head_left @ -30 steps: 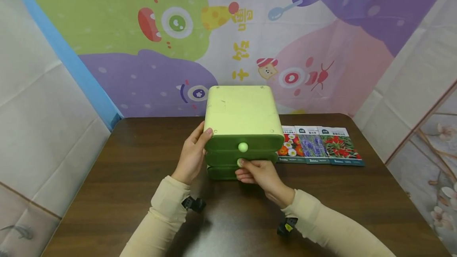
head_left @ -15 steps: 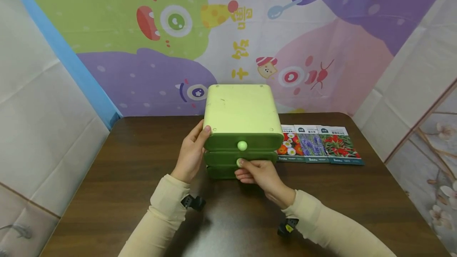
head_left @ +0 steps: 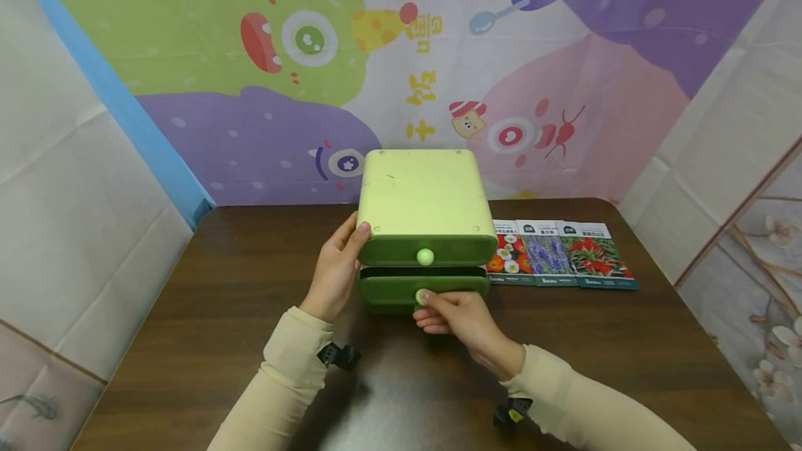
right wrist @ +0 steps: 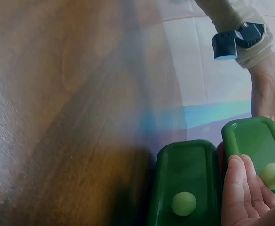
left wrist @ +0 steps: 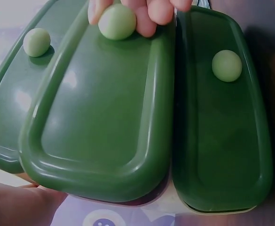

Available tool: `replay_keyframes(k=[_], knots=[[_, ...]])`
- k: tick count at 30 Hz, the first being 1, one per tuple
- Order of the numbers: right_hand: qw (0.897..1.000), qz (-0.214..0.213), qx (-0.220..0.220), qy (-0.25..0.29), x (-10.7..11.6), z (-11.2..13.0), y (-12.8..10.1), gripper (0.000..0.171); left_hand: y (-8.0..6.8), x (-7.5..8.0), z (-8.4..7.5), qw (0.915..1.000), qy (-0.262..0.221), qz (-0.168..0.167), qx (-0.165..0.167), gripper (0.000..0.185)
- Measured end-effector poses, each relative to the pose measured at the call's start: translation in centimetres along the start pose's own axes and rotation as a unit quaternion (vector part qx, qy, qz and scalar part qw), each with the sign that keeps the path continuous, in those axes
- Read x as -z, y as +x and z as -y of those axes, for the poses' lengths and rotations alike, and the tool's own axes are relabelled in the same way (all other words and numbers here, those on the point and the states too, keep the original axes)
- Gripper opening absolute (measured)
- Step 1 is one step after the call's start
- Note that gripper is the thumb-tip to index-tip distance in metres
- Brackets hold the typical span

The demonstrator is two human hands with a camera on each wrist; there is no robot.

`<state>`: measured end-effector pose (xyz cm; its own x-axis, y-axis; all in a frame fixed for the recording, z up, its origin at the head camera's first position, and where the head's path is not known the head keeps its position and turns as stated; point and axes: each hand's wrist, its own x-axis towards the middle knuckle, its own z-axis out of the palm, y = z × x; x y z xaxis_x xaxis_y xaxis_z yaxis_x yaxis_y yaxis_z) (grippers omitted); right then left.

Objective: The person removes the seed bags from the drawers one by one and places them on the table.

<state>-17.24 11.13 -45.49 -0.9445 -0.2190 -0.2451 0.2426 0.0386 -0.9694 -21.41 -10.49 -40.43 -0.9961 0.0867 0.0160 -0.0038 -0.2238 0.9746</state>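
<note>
A small three-drawer cabinet (head_left: 422,190) with a pale green body and dark green drawer fronts stands on the table. Its middle drawer (head_left: 388,291) sticks out partway, a dark gap along its top edge. My right hand (head_left: 460,319) pinches that drawer's round pale knob (left wrist: 117,22) between thumb and fingers. My left hand (head_left: 335,266) rests against the cabinet's left side, thumb at the front corner. The top drawer (left wrist: 15,108) looks closed, as does the bottom drawer (right wrist: 186,172); each has its own knob. The middle drawer's contents cannot be seen.
Several flower-picture packets (head_left: 551,255) lie overlapping on the brown wooden table (head_left: 250,312), right of the cabinet. Behind the table hangs a cartoon-printed cloth (head_left: 250,40). A black wrist camera (head_left: 338,355) sits on the left sleeve.
The middle drawer has come out toward me, and a dark gap has appeared above its front. My right hand has moved back with its knob. The left hand stays in place.
</note>
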Motion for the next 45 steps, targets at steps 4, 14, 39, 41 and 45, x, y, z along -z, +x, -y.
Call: replay_keyframes(k=[4,14,39,41,45], knots=[[1.0,0.007,0.001,0.0,-0.1,-0.1,-0.7,0.05,-0.1,0.0,0.0,1.0,0.0,0.005,-0.003,0.063],[1.0,0.022,0.001,0.001,-0.3,-0.6,-2.9,0.047,-0.1,0.0,0.2,0.9997,-0.001,0.018,-0.014,0.063],[0.999,0.047,-0.013,0.011,-0.8,-1.7,-7.0,0.046,-0.1,0.4,0.4,0.9995,0.012,0.026,-0.014,0.063],[0.999,0.048,-0.012,0.012,-0.7,-1.8,-7.2,0.046,-0.1,0.4,0.4,0.9994,0.016,0.027,-0.012,0.063],[0.998,0.059,-0.009,0.013,-0.6,-1.9,-7.7,0.047,-0.1,0.4,0.3,0.9993,0.018,0.031,-0.013,0.062]])
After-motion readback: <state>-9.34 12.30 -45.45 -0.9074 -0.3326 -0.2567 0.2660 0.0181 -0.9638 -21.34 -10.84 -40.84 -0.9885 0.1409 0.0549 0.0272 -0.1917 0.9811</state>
